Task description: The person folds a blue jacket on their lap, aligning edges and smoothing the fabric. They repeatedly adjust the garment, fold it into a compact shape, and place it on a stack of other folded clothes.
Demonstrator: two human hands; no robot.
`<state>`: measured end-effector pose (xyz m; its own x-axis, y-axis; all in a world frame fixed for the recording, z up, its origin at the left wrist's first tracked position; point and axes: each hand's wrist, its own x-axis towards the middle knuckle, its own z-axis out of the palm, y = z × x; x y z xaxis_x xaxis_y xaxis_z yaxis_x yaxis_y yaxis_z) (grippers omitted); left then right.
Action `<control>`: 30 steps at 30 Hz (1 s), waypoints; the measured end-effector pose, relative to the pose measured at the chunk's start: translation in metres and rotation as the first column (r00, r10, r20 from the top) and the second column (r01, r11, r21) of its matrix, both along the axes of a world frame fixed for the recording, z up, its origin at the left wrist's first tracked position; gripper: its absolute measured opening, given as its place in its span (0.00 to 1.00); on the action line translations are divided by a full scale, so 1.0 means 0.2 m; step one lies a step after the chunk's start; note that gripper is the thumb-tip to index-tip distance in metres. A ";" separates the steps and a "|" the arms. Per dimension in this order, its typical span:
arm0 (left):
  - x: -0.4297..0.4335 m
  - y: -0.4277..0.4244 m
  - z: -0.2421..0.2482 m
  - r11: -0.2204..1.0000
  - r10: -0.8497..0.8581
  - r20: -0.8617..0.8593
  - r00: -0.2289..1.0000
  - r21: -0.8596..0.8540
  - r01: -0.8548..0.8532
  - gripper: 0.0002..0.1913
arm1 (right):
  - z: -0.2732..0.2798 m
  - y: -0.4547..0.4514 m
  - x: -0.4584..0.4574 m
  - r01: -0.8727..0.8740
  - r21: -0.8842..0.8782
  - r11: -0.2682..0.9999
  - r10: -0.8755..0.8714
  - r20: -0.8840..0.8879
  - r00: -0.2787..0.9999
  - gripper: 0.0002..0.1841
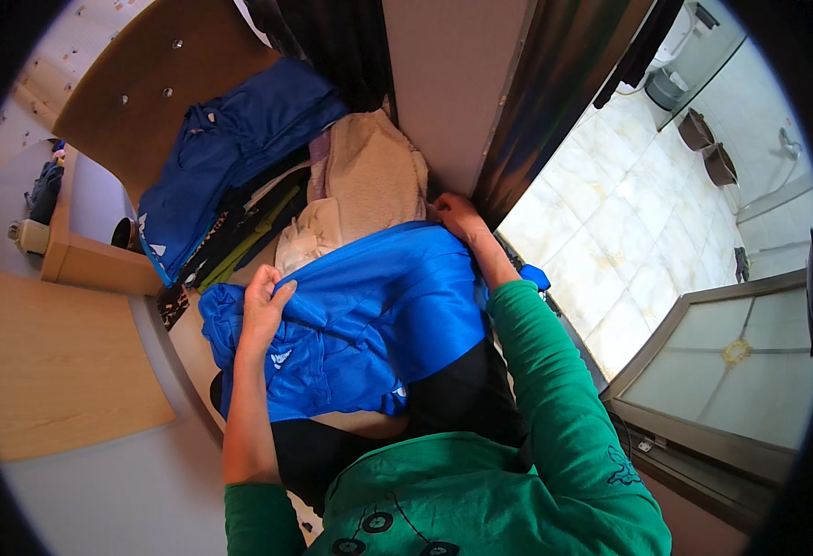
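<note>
A bright blue garment (385,299) with small white lettering lies spread over my lap and the surface before me. My left hand (264,300) pinches its upper edge between thumb and fingers. At the far right corner of the same garment, my right hand (456,217) has its fingers curled at the cloth's edge; the fingertips are partly hidden. Just beyond the blue cloth lies a beige fleece garment (375,174), close to my right hand. A folded dark blue garment (239,132) rests on a stack of clothes to the left of the fleece.
A brown chair back (163,76) with shiny studs rises behind the stack. On the left stands a wooden desk or shelf edge (100,260). A wall end and dark curtain (552,83) border a tiled bathroom floor (615,222). A framed glass door (719,361) stands at right.
</note>
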<state>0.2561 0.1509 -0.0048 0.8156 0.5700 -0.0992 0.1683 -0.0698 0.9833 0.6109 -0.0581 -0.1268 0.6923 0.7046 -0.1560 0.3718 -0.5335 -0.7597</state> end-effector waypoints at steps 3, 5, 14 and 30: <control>-0.02 0.01 -0.03 1.000 0.018 -0.013 1.000 -0.002 -0.018 0.12 | 0.01 -0.01 0.00 -0.029 -0.008 1.000 0.029 -0.020 0.999 0.15; -0.02 0.02 -0.05 0.999 0.024 -0.020 1.000 0.028 -0.024 0.12 | 0.01 0.00 0.01 -0.113 -0.110 0.987 0.123 0.097 0.988 0.15; 0.01 0.03 -0.06 0.996 0.061 -0.075 0.995 0.074 -0.055 0.12 | 0.06 0.01 0.04 -0.188 -0.207 0.960 0.199 0.034 0.979 0.23; 0.03 0.01 -0.02 0.996 0.040 0.043 0.998 0.072 -0.044 0.11 | 0.34 -0.32 -0.34 0.307 0.444 0.842 -0.196 -0.277 0.940 0.11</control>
